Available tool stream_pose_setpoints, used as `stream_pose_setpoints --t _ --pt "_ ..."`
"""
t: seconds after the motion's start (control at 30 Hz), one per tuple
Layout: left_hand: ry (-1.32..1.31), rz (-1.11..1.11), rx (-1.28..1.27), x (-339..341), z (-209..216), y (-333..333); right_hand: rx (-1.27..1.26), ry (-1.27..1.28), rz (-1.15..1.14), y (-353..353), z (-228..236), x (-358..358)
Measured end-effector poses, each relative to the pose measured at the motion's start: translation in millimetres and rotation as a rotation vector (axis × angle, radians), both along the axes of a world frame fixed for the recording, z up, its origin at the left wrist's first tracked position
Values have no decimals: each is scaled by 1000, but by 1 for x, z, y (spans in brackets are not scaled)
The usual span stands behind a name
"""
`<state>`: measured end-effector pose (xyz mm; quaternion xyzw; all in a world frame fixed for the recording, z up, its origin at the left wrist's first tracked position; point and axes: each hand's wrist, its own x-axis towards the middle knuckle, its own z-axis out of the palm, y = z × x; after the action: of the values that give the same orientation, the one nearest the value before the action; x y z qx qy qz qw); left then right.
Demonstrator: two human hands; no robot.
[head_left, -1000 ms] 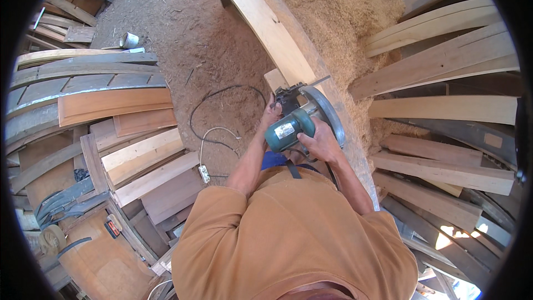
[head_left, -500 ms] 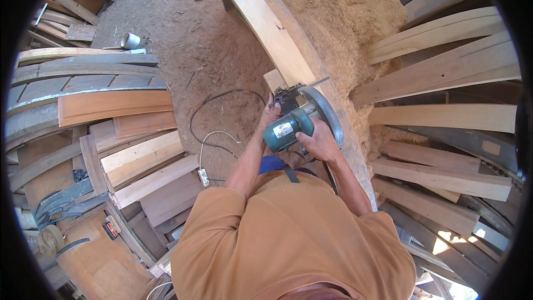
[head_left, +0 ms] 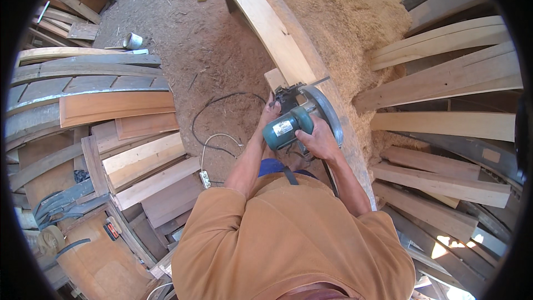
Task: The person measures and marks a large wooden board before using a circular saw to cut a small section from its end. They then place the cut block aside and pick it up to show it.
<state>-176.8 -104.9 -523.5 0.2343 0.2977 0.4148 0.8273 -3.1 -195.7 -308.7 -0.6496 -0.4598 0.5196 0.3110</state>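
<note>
A teal circular saw [head_left: 286, 128] with a large grey blade guard sits at the near end of a long pale board [head_left: 272, 30]. My right hand [head_left: 321, 139] is closed around its handle, thumb over the motor housing. My left hand [head_left: 270, 111] is closed at the black base part on the saw's left side; some of its fingers are hidden. Just beyond that hand, a small pale wood block [head_left: 274, 79] lies against the board's left edge. Beneath the board runs a worn bench beam [head_left: 351, 147]. The cutting edge of the blade is hidden.
A dark cord [head_left: 194, 119] loops over the dusty ground, near a white power strip [head_left: 205, 179]. Stacked planks [head_left: 116, 108] line the left side. More timber [head_left: 444, 119] juts in from the right, beside heaped sawdust [head_left: 355, 16]. A tin can [head_left: 132, 41] lies at the far left.
The surroundings shift very slightly in the view. Both hands keep their grip, and the saw stays at the same place on the board.
</note>
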Motion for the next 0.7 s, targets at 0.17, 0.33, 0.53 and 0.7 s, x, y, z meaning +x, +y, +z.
stream_pose_setpoints --t 0.17,0.33,0.53,0.7 --pt "-37 -8 12 0 -2 13 2 42 -17 11 -3 -3" --pt "-45 -36 73 0 13 29 6 8 -17 25 1 -7" --pt "-66 -51 81 3 44 42 10 24 -38 40 2 -9" --pt "68 -22 58 -6 6 57 -10 -20 -14 55 6 -12"
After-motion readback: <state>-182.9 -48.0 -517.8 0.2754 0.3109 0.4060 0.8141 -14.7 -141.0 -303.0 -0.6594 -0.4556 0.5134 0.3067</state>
